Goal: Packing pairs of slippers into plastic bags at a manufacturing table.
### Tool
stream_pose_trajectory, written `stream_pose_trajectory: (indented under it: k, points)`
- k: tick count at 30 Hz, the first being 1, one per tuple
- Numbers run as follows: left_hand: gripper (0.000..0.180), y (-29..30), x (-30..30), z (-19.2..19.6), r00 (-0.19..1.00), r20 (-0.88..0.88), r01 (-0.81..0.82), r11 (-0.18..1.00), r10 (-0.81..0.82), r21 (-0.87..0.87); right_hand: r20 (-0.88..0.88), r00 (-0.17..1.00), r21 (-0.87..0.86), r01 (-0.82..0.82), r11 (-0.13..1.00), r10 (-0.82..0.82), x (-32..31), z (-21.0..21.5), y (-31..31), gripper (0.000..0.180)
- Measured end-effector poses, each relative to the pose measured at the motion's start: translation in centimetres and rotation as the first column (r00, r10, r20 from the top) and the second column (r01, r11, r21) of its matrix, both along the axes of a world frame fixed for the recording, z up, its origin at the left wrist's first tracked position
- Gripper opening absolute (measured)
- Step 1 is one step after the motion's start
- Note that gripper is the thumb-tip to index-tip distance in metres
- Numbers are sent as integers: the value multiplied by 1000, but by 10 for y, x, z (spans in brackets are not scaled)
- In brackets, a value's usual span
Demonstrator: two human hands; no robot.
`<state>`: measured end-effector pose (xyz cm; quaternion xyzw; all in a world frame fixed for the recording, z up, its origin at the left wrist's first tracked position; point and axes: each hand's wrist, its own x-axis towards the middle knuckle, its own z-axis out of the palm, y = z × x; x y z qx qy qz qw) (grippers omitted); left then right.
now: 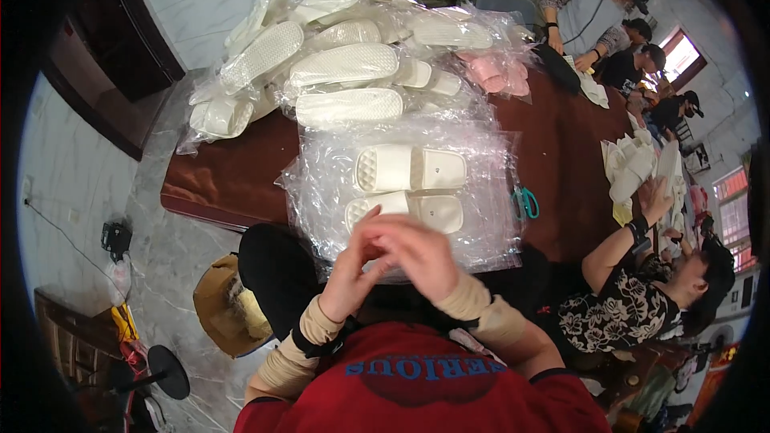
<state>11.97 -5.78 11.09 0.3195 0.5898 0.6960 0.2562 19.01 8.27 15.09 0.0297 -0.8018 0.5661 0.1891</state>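
My left hand point(353, 269) and my right hand point(421, 255) meet in front of my chest, just on my side of two cream slippers. The right hand's fingers stretch out across the left hand's fingers and partly hide them. Between the left thumb and fingers there is a gap, and I see nothing held in either hand. The far slipper point(387, 167) lies on its side of a layer of clear plastic bags point(489, 192). Closer to me, the near slipper point(443, 213) lies parallel to it, its left end partly covered by my fingers.
Bagged white slippers point(345, 64) pile up across the table's far side, with a pink bagged pair point(493, 72) at their right. Teal-handled scissors point(527, 203) lie right of the bags. An open cardboard box point(216, 305) stands on the floor at left. Co-workers point(642, 297) sit along the right.
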Motion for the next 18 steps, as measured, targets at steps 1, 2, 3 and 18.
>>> stream_pose_trajectory:
  k: [1,2,3,18]
  points:
    - [42,-4,-5,-3,981,-162,-109,994,108,5,-35,999,27,-35,999,36,-5,-1,-6,26]
    - [27,-18,-12,1,994,-24,-106,985,103,-134,-68,995,50,-75,996,78,-9,-3,-9,27]
    - [21,-36,-19,4,971,-131,-224,953,200,-203,-67,994,46,-83,995,86,-10,-7,-6,27]
    - [41,-328,-92,-158,422,-682,-863,34,597,-504,457,801,-154,500,852,-388,-37,-80,42,29]
